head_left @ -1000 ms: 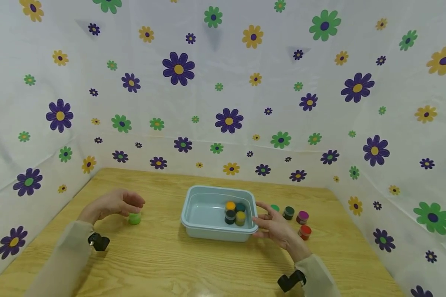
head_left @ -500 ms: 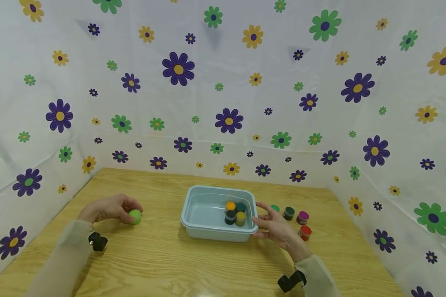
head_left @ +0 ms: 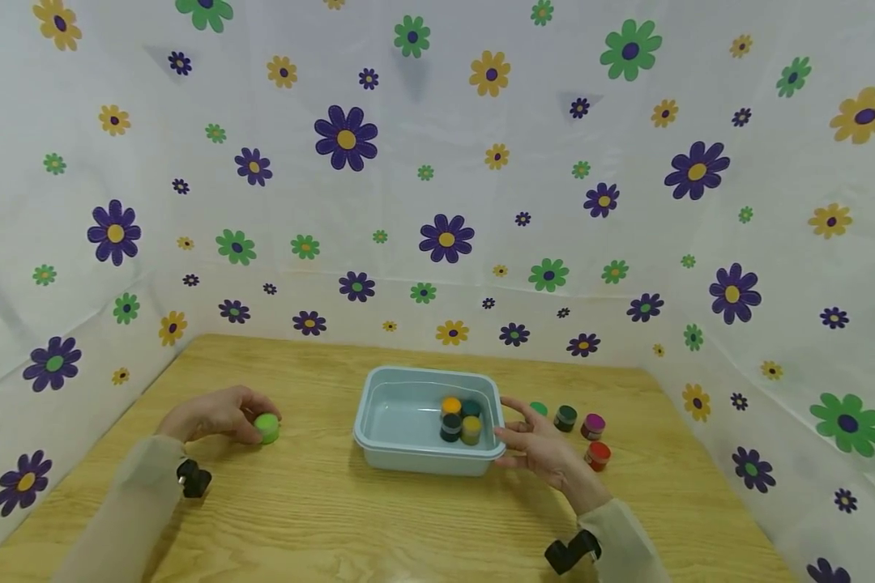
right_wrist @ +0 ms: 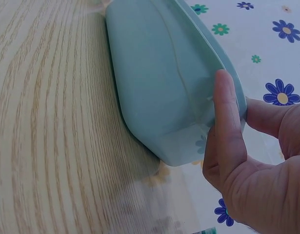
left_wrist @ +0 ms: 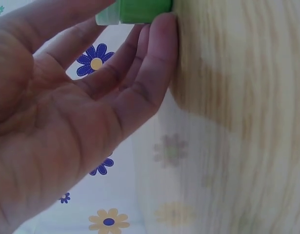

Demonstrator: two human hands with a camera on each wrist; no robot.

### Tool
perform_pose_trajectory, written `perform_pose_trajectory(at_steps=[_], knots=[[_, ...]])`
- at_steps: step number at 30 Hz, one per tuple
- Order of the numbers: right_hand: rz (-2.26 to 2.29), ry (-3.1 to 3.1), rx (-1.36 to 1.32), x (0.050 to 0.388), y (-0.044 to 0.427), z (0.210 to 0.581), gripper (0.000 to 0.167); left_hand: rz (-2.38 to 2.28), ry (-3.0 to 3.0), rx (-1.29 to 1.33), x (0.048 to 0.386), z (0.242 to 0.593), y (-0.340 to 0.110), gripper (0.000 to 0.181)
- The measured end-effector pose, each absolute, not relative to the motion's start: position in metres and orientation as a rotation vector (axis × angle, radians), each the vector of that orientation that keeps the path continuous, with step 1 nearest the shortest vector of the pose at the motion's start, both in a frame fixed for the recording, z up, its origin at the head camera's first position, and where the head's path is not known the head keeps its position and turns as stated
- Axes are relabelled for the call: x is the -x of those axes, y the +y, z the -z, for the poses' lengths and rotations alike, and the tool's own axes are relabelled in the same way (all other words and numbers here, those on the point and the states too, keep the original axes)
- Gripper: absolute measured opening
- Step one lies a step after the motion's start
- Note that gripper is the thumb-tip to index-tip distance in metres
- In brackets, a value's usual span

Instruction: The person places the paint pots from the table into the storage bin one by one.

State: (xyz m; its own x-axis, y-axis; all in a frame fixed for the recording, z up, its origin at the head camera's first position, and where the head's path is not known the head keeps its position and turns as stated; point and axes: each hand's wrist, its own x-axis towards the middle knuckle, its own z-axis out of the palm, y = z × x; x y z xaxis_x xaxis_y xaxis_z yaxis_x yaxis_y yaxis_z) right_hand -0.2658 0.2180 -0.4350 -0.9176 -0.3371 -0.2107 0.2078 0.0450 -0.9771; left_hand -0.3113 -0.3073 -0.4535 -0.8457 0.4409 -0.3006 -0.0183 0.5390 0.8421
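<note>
The left hand [head_left: 222, 414] curls thumb and fingers about the lime jar [head_left: 266, 429], gripping it at the table [head_left: 299, 526]; the jar lies at nine o'clock from the tub [head_left: 432, 464] and well apart from it. In the left wrist view, the little finger touches the wood just beside the jar (most of which falls outside that picture). The right hand [head_left: 543, 453] grips the tub's rim at three o'clock, thumb and fingers bent over the edge. Four jars stand together in the tub's three o'clock end: the orange jar [head_left: 450, 406] at eleven o'clock of the cluster, the teal jar [head_left: 471, 408] at one, the yellow jar [head_left: 471, 431] at five and the black jar [head_left: 450, 427] at seven. Beyond the right hand stand the mint jar [head_left: 539, 409] at twelve o'clock from it, partly hidden, the dark green jar [head_left: 565, 419] at one, the purple jar [head_left: 593, 427] at two and the red jar [head_left: 597, 456] at three. A flowered sheet [head_left: 401, 202] rises behind.
</note>
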Motion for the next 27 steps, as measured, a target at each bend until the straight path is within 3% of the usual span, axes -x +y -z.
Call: perform_pose_trajectory(at_steps=[27], knots=[[1.935, 1.964, 0.15, 0.267, 0.217, 0.439, 0.072, -1.34, 2.38, -0.459, 0.321, 0.444, -0.274, 0.047]])
